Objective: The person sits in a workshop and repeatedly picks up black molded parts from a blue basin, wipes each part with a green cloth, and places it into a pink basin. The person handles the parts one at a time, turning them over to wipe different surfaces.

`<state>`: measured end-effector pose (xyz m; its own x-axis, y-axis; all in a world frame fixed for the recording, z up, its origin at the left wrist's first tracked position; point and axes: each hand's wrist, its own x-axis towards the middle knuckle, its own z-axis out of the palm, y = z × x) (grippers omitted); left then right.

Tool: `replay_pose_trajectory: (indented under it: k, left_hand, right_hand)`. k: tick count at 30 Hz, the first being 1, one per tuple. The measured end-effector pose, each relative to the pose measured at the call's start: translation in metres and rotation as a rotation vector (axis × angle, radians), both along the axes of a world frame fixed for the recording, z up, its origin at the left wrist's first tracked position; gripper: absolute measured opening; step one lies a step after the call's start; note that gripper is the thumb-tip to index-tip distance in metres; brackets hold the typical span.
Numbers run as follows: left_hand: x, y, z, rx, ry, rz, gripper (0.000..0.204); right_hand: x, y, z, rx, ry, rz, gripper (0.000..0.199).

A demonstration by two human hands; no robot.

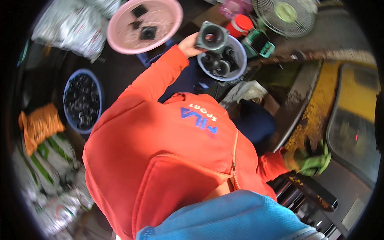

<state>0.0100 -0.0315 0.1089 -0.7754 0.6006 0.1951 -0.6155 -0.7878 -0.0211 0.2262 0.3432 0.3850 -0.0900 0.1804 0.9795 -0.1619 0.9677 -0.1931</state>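
Note:
My left hand [191,46] is bare and closed on the edge of a dark grey plastic part [212,37] with a squarish flange and a wide round opening. This part is held up over a light blue basin [243,66], which contains several similar black parts [221,68]. On the other side, my right hand [313,161] wears a green glove, its fingers apart. It is beside a machine with a yellow, rust-marked panel [316,100] and a window [354,124]; whether the glove touches the machine I cannot tell.
A pink basin [113,38] with black square pieces stands at the far left. Nearer is a blue tub [101,94] of small black parts. Plastic sacks [72,30] and an orange bag [42,126] lie leftward. A red-lidded jug [240,25] and a fan [285,14] are at the back.

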Motion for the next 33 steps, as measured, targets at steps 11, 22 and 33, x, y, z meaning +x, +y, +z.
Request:
replay_pose_trajectory:
  k: [11,22,33]
  left_hand:
    - [0.013,0.020,-0.048,-0.633,-0.137,-0.011,0.025]
    - [0.009,0.013,-0.062,-0.815,-0.204,-0.062,0.025]
    - [0.000,0.000,-0.071,-0.957,-0.293,-0.097,0.027]
  right_hand:
    - [0.045,0.050,0.047,-0.488,0.084,0.701,0.030]
    - [0.126,0.056,0.044,-0.560,-0.063,1.049,0.020]
    - [0.166,0.041,0.060,-0.338,0.283,1.148,0.016]
